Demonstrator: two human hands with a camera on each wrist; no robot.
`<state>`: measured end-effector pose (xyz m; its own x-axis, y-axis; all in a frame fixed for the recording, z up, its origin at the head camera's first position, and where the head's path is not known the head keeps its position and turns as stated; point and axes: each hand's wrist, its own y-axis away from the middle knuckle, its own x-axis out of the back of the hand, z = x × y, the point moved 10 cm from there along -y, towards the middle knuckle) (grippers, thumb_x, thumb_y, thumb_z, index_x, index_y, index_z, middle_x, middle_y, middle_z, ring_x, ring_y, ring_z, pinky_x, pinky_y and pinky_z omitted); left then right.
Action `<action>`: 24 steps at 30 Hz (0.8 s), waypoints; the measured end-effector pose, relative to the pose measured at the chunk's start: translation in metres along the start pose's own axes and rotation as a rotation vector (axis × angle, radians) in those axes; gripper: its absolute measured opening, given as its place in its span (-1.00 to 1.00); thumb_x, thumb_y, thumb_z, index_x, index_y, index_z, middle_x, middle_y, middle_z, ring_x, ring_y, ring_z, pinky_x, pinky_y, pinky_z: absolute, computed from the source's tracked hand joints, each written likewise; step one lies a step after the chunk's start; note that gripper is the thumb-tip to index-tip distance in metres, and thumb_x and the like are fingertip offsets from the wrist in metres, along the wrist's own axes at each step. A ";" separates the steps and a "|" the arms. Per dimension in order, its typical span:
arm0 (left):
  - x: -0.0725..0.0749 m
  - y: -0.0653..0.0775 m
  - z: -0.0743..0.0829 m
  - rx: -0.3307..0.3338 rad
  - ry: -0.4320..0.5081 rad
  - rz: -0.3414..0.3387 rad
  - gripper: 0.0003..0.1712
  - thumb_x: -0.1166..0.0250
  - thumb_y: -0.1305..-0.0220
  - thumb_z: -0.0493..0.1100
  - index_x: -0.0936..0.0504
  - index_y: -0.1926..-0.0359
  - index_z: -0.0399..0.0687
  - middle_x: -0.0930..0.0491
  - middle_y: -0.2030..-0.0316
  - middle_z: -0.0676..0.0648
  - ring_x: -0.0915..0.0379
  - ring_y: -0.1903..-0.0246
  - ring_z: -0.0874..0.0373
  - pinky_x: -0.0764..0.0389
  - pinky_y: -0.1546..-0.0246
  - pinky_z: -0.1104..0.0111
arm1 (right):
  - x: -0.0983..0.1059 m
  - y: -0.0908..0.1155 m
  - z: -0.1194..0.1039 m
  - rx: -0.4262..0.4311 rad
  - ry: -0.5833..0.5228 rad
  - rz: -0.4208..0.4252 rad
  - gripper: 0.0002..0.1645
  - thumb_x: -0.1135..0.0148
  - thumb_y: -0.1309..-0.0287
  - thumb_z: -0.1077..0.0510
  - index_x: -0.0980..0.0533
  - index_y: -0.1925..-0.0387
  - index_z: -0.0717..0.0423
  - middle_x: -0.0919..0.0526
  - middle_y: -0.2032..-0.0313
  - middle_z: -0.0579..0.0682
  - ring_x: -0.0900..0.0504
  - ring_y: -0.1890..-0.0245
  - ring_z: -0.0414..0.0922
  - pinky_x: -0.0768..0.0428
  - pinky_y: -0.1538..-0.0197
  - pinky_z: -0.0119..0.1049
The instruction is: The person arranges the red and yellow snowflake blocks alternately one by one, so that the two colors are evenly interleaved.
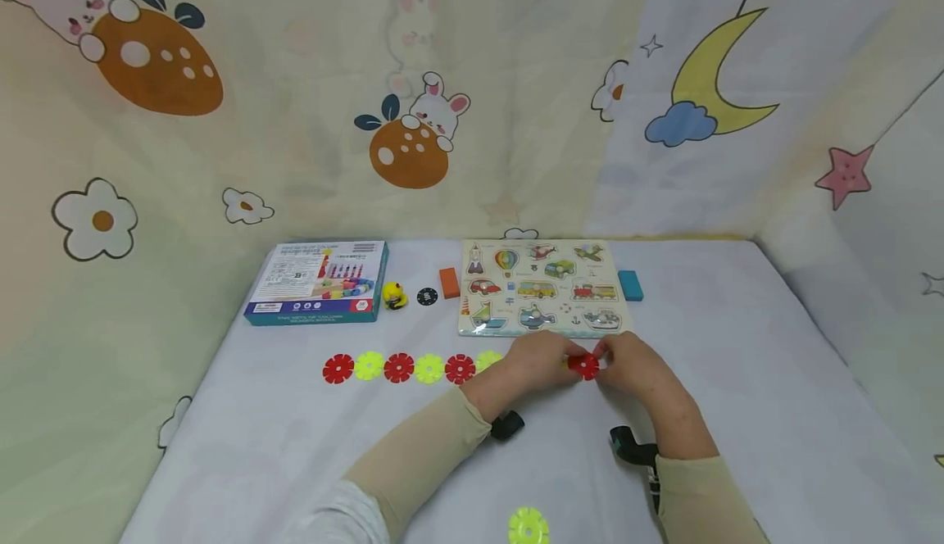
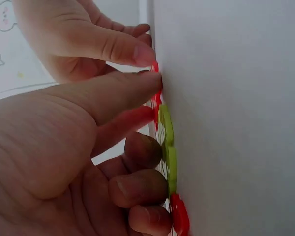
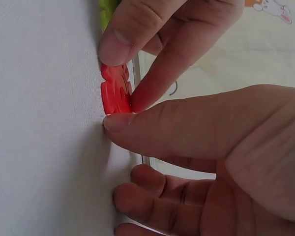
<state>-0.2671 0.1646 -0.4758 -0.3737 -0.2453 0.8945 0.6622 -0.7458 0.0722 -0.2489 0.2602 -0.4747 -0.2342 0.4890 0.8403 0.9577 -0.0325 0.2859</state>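
A red flower-shaped plastic disc (image 1: pixel 586 366) lies at the right end of a row of interlocking discs on the white cloth. My left hand (image 1: pixel 542 361) pinches its left side between thumb and index finger, the other fingers curled by a yellow-green disc (image 2: pixel 171 157). At the right edge of the red disc (image 3: pixel 116 93), my right hand (image 1: pixel 633 366) pinches with thumb and fingertip. Leftward the row alternates red and yellow-green, from a red disc (image 1: pixel 338 369) to a yellow-green one (image 1: pixel 488 360) partly behind my left hand, which hides the stretch between.
Beyond the hands lies a wooden picture puzzle board (image 1: pixel 546 290), with a blue block (image 1: pixel 630 286) and an orange block (image 1: pixel 449 283) beside it. A black chip (image 1: pixel 427 296), yellow duck toy (image 1: pixel 394 295) and boxed set (image 1: pixel 317 282) sit left. One yellow-green disc (image 1: pixel 528 526) lies near me.
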 end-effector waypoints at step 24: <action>0.004 0.003 -0.004 0.003 0.021 0.019 -0.51 -0.32 -0.15 0.08 -0.55 -0.15 0.33 -0.54 0.03 0.26 -0.34 0.21 0.36 -0.34 0.30 0.52 | -0.108 0.134 -0.060 0.131 -0.066 -0.403 -0.42 -0.54 0.30 -0.16 -0.46 0.21 -0.13 -0.39 0.44 -0.16 -0.38 0.43 -0.16 -0.46 0.35 -0.24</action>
<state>-0.2696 0.1591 -0.4740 -0.3750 -0.2721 0.8862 0.6708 -0.7395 0.0568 -0.1051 0.1512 -0.4992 -0.5872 0.4946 0.6407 0.8057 0.2818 0.5209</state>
